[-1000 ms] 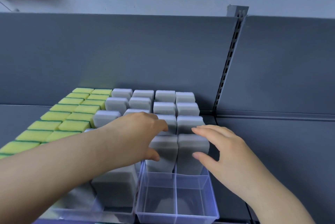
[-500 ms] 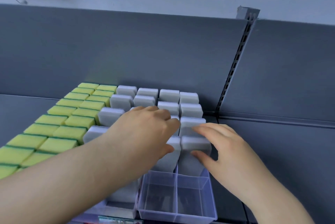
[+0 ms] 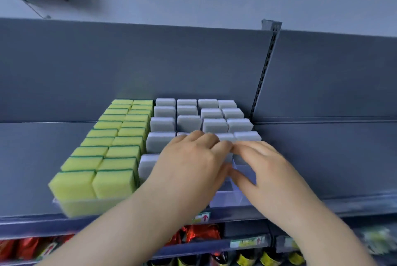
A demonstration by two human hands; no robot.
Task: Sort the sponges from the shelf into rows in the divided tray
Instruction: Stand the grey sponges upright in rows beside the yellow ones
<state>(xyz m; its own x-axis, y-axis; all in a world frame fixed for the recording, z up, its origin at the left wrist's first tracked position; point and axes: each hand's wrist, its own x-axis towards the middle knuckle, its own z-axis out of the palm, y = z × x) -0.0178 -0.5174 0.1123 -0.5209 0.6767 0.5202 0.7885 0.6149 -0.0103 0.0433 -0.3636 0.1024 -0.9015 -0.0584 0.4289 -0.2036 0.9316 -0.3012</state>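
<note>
A clear divided tray stands on the grey shelf. Yellow-green sponges fill its two left columns, and grey sponges stand in rows in the columns to the right. My left hand reaches over the third grey column, with fingers and thumb closed around a grey sponge that is mostly hidden. My right hand is beside it, fingertips resting at the nearest grey sponge of the rightmost column, thumb apart over a bare compartment. The two hands' fingertips almost touch.
A dark back panel rises behind the tray, with a slotted upright post at its right. Bare shelf lies to the right. Below the shelf edge with a price label are red packets and bottles.
Both hands have moved further back into the tray and closer together, and the grey sponges under them have shifted back. The view has pulled back, so the lower shelf shows.
</note>
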